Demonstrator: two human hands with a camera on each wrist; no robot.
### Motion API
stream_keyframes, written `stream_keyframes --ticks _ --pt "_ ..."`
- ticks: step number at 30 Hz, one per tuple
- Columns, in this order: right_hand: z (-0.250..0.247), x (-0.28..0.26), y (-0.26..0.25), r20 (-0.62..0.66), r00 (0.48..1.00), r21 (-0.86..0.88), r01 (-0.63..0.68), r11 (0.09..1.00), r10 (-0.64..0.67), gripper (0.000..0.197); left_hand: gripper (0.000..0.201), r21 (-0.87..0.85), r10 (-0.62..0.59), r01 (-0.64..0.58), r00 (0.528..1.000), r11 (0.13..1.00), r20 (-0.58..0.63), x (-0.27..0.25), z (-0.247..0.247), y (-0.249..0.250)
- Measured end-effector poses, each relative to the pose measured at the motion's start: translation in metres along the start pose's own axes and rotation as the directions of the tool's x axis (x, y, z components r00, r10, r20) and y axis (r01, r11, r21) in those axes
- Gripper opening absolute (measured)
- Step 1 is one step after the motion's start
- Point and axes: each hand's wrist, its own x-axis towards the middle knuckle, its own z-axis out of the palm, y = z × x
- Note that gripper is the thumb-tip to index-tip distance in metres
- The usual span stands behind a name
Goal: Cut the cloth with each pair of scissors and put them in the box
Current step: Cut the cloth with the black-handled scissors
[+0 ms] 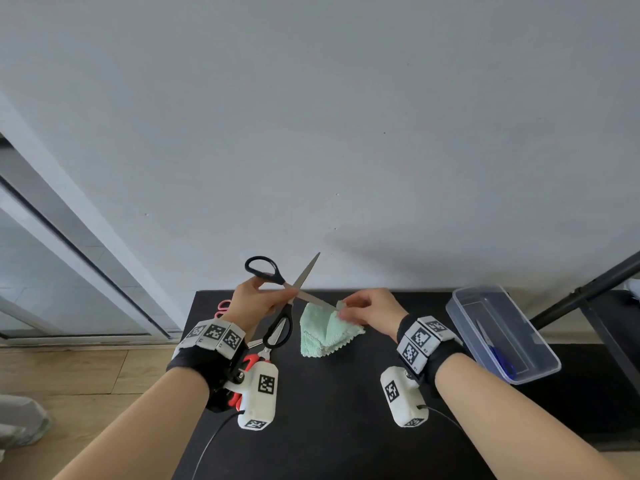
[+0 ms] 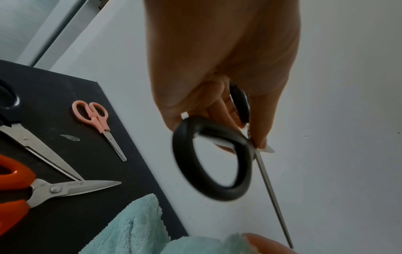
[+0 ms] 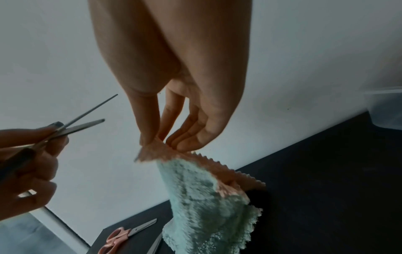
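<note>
Your left hand (image 1: 254, 299) grips the black-handled scissors (image 1: 284, 296), fingers curled through one loop, the blades spread wide in an X above the far edge of the black table (image 1: 346, 427). Your right hand (image 1: 369, 310) pinches the top corner of the mint-green cloth (image 1: 325, 332) between thumb and fingertips, lifting it into a peak so a raised edge meets the lower blade, whose tip lies at that pinched corner. That lift likely serves to tension the soft pile, which would otherwise fold away from the blades; the rest of the cloth sits draped on the table between your wrists.

To the right, well apart from the cloth, stands the clear plastic box (image 1: 464, 306), with what look like blue-handled scissors (image 1: 498, 358) already lying inside. To the left, near your left wrist, wait the small pink scissors (image 2: 95, 120), the orange-handled shears (image 2: 43, 189) and another long steel pair (image 2: 41, 151) whose handle is only partly seen.

Your own fingertips sit closest to the blade tip, so the cut wants to close below the pinch, not at it. The path from cloth to box looks open across the table.
</note>
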Motion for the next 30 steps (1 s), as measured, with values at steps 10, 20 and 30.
stream_keyframes --ticks 10,20,30 --pt "0.02 -0.022 -0.006 0.039 0.999 0.048 0.0 0.999 -0.002 0.014 0.035 -0.169 -0.046 0.053 0.998 0.984 0.042 -0.004 -0.001 0.008" --pt "0.06 -0.043 -0.032 0.018 0.998 0.492 0.042 0.87 -0.058 0.018 0.038 -0.219 -0.069 0.078 0.996 0.973 0.048 -0.018 0.013 0.011" --pt "0.062 -0.051 -0.036 -0.002 0.996 0.373 0.084 0.924 -0.089 0.008 0.025 -0.187 -0.093 0.108 0.992 0.976 0.089 -0.036 0.004 0.012"
